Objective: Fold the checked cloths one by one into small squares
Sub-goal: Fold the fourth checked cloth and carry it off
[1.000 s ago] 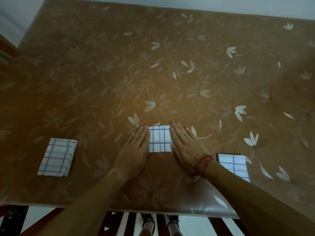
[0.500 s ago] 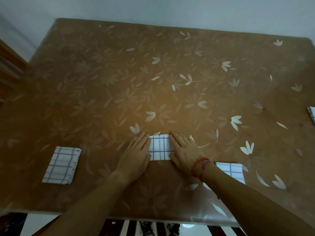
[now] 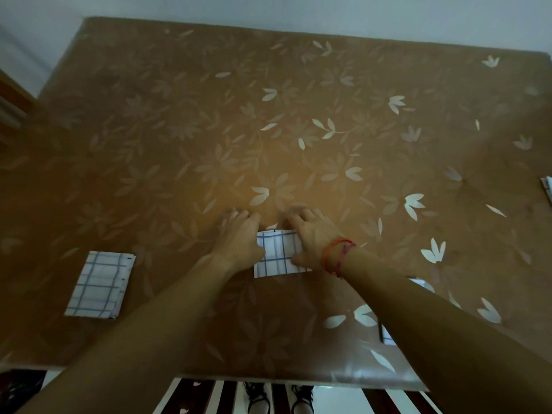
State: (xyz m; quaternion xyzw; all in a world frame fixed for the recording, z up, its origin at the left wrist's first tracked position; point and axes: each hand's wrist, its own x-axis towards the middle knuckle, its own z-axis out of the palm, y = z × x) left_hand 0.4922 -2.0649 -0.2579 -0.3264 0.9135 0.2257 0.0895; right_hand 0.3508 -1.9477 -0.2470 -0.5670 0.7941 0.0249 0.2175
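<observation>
A small folded checked cloth (image 3: 279, 253), white with blue lines, lies on the brown flowered table (image 3: 268, 121) near the front edge. My left hand (image 3: 239, 237) lies palm down over its left side, thumb on the fabric. My right hand (image 3: 310, 239), a red string at its wrist, covers the right side. Both sets of fingers reach past the cloth's far edge and are blurred, so their grip is unclear. Another folded checked cloth (image 3: 98, 286) lies apart at the left.
A further checked cloth (image 3: 418, 283) shows in bits under my right forearm. One more checked cloth (image 3: 546, 189) pokes in at the right edge. A wall runs behind the table. My feet (image 3: 257, 395) and dark slats show below the front edge.
Both hands have slid forward from beside the cloth, so the fingers now lie beyond its far edge. The view has tilted up a little.
</observation>
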